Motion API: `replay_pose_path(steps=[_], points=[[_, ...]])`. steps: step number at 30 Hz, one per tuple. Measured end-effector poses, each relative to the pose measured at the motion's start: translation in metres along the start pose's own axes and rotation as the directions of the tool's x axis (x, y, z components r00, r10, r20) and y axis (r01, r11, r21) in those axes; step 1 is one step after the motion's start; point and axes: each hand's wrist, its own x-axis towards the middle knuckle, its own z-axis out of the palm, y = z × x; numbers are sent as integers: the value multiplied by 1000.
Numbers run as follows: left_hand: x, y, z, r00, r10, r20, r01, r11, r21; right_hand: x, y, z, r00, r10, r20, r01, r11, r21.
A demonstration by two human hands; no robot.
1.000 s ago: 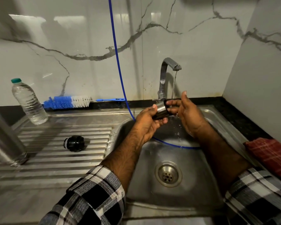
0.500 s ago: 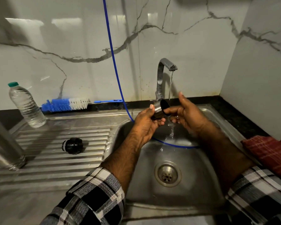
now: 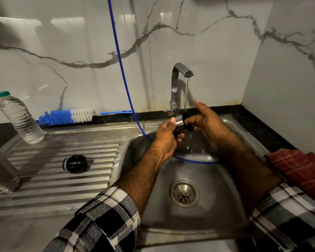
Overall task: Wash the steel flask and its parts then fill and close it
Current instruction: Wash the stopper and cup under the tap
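My left hand [image 3: 166,136] grips the steel cup lid [image 3: 180,122] of the flask over the sink basin, its dark open mouth turned to the right under the thin stream from the tap [image 3: 178,84]. Fingers of my right hand [image 3: 205,122] reach into the cup's mouth while the thumb points up. The black stopper [image 3: 75,163] lies on its side on the ribbed drainboard. The steel flask body [image 3: 0,171] stands at the far left edge, only partly in view.
A plastic water bottle [image 3: 19,118] stands at the back left, with a blue and white bottle brush [image 3: 67,116] lying along the wall. A blue hose [image 3: 124,79] hangs into the sink basin [image 3: 207,179]. A red checked cloth [image 3: 298,170] lies on the right counter.
The cup has turned so that its mouth faces right, and my right fingers have gone further into it. Both hands stay under the running tap.
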Motion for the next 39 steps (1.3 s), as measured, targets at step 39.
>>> replay_pose_path(steps=[39], points=[[3,23,-36,952,-3,-306,61,982,177,2,6,17,876,-483,11,229,394,-890]])
